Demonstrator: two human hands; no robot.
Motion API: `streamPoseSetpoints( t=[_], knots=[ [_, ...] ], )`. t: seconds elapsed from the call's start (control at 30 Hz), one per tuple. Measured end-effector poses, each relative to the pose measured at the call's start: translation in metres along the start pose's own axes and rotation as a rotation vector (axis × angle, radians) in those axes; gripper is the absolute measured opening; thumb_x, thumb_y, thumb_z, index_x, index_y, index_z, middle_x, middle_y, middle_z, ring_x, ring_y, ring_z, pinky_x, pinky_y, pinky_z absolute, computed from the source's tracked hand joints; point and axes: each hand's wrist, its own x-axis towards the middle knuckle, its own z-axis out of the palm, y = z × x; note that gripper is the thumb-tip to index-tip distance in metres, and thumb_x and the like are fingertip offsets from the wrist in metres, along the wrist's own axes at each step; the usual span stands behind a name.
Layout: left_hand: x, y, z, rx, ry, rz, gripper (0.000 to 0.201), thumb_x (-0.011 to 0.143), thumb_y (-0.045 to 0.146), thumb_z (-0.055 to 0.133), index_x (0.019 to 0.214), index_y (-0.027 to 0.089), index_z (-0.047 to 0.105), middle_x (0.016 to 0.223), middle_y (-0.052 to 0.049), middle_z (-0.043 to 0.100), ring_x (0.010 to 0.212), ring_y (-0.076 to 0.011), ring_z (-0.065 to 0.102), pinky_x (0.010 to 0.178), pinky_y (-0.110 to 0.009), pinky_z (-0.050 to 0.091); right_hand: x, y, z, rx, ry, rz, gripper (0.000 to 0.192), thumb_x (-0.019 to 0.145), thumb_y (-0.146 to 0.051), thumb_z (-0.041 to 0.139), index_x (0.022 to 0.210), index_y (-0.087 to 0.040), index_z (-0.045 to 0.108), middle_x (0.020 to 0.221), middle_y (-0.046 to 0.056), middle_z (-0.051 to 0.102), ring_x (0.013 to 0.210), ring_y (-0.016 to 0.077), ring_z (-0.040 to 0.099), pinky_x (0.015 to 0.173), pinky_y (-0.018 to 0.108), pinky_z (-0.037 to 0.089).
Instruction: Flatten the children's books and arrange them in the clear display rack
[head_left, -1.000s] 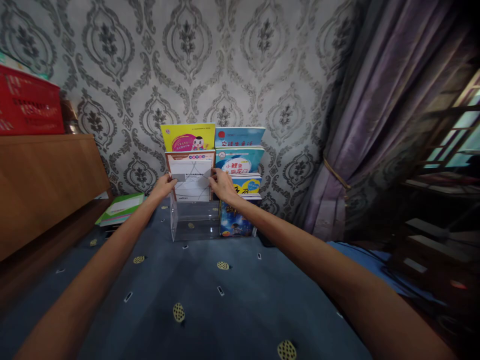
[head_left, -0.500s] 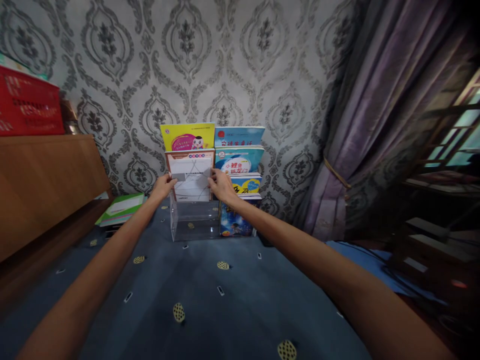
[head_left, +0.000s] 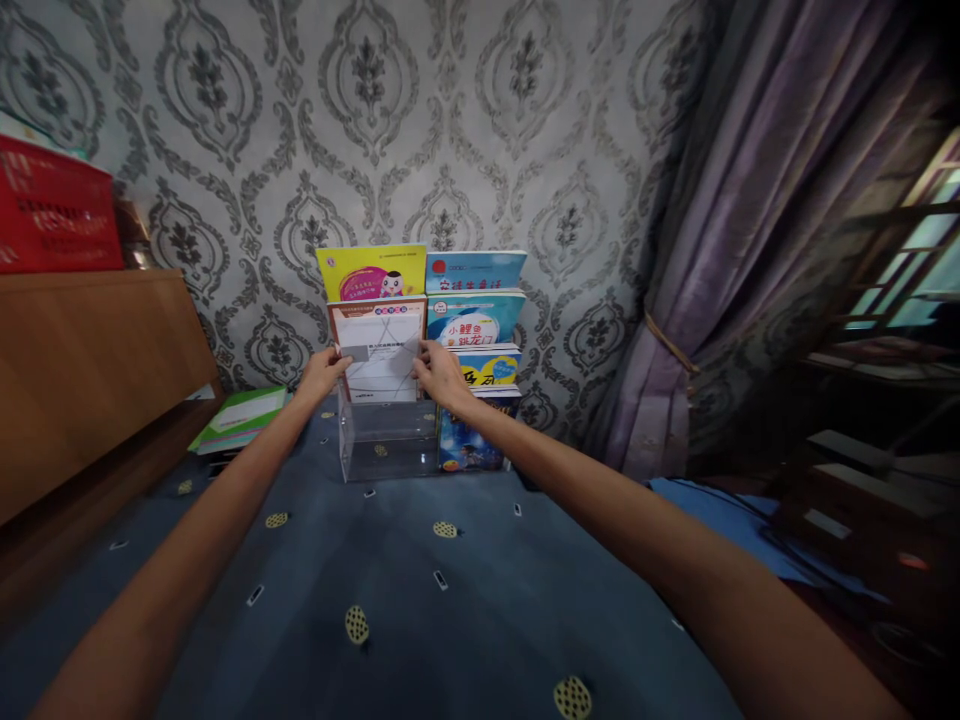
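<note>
both hands pinching a white booklet by its side edges: left hand, right hand, fingers closed on it. held upright over the clear acrylic rack, in front of a yellow book, beside stacked blue books.

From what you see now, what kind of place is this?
Probably a room in a home: patterned wallpaper, a tied-back purple curtain, and a clear rack of children's books on a blue cloth.
</note>
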Motion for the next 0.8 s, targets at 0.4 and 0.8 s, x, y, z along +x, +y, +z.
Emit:
streamPoseSetpoints(
  t=[0.4, 0.8],
  knots=[
    [-0.011, 0.003, -0.005, -0.006, -0.052, 0.068, 0.052, 0.064, 0.061, 0.065, 0.087, 0.015, 0.068, 0.075, -0.003, 0.068, 0.07, -0.0197, 0.06, 0.058, -0.027, 0.045, -0.009, 0.012, 0.013, 0.078, -0.038, -0.036, 0.046, 0.094, -0.017, 0.05, 0.139, -0.009, 0.052, 0.105, 0.012, 0.073, 0.095, 0.0244, 0.071, 0.09, 0.04, 0.059],
    [-0.018, 0.008, -0.007, -0.008, -0.084, 0.104, 0.052, 0.066, 0.06, 0.067, 0.088, 0.013, 0.07, 0.082, -0.006, 0.073, 0.084, -0.0245, 0.066, 0.075, -0.034, 0.054, -0.013, 0.011, 0.019, 0.15, -0.043, -0.062, 0.047, 0.092, -0.014, 0.049, 0.139, -0.01, 0.051, 0.091, 0.009, 0.074, 0.089, 0.0232, 0.072, 0.088, 0.04, 0.06]
  ],
)
